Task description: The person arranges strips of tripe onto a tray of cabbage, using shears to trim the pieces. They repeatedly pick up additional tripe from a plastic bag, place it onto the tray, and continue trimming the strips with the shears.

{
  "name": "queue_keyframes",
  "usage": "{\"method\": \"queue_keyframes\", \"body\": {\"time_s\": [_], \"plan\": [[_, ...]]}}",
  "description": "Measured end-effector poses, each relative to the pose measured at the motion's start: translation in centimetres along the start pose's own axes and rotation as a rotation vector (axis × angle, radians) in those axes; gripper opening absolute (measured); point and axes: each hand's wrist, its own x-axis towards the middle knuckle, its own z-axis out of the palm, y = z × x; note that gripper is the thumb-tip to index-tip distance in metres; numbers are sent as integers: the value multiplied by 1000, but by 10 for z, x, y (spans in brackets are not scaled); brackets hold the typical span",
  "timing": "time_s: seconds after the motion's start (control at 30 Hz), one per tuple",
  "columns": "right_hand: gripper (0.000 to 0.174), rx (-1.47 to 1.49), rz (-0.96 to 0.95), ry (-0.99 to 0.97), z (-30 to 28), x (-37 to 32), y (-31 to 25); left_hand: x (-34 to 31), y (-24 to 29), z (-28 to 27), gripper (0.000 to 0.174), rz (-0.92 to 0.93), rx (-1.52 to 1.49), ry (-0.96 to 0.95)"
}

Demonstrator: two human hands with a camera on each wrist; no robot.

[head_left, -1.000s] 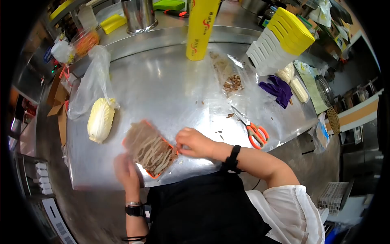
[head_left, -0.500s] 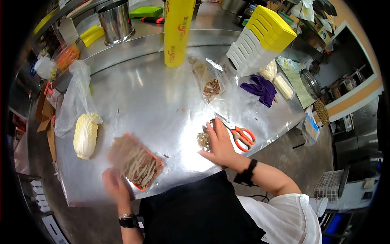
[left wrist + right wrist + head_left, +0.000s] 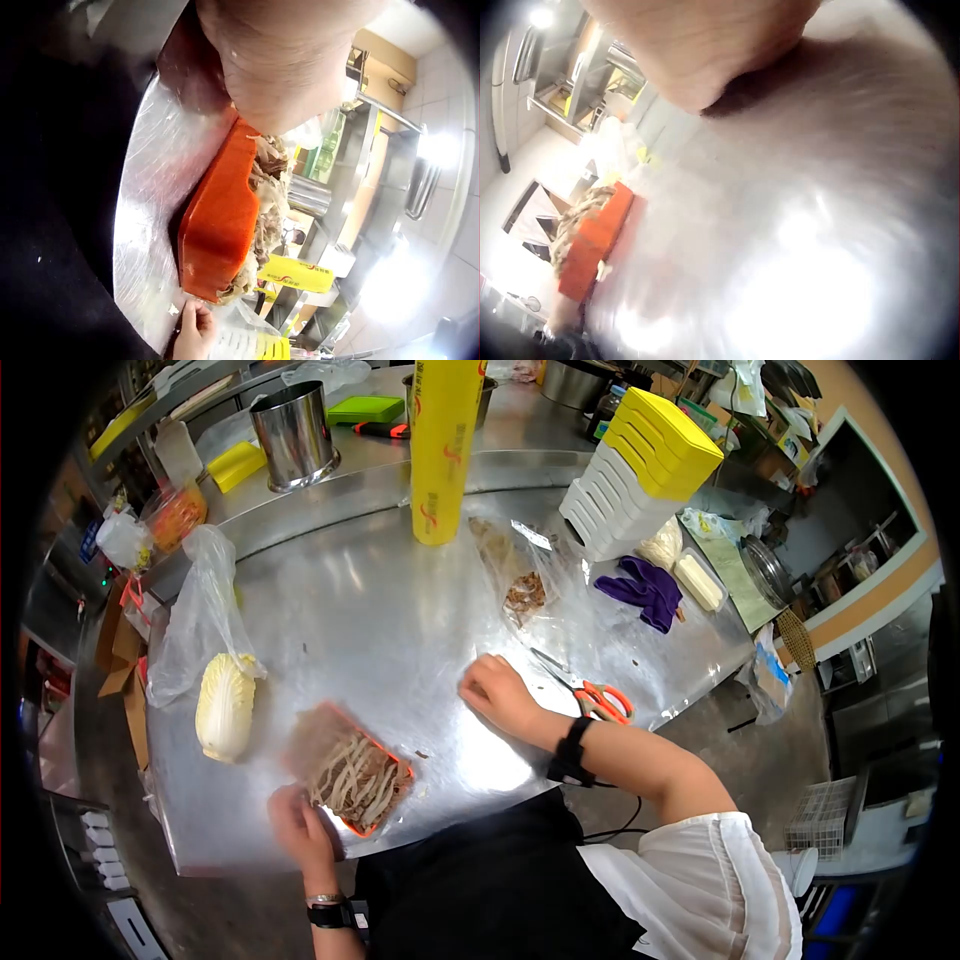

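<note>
The fingers of the left hand grip the near end of the flat orange plastic tray of brown stringy food, which sits low on the shiny steel bench. The right hand is curled up (holding something? I cannot tell) beside the orange-handled scissors.

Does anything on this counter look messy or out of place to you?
Slightly. The orange tray of brown strips sits askew at the table's front edge, by the left hand, and a few small scraps lie loose on the steel beside it. Nothing looks broken.
</note>
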Motion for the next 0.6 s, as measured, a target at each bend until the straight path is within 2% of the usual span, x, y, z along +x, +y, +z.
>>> {"method": "queue_keyframes", "body": {"time_s": [0.1, 0.13, 0.17, 0.23, 0.27, 0.37, 0.4, 0.5, 0.53, 0.6], "plan": [[15, 170, -98, -37, -24, -32, -1, 1, -3, 1, 25, 0, 12, 3], [20, 212, -43, 135, -28, -40, -7, 2, 0, 0, 24, -10, 12, -4], [27, 107, -66, 184, -41, -43, 0, 3, 3, -2, 24, -26, 15, -14], [40, 66, 210, 46, -78, -57, -25, 0, 4, -3, 23, -56, 7, -17], [58, -99, 198, -40, -87, -64, -27, 0, 3, -3, 23, -64, -4, -19], [76, -484, -47, -92, -75, -72, -20, 1, -8, 2, 23, -40, -14, -1], [81, -522, 9, -169, -71, -65, -31, 0, -11, 3, 23, -30, -10, 9], [78, -497, -63, -106, -36, -38, -23, 0, -7, 0, 25, -59, -14, -11], [57, -467, -48, -108, -33, -29, -32, 0, -7, -2, 26, -48, 28, -27], [39, -530, -175, -183, -4, -23, -19, 1, -12, -5, 27, -9, 93, -66]]}}
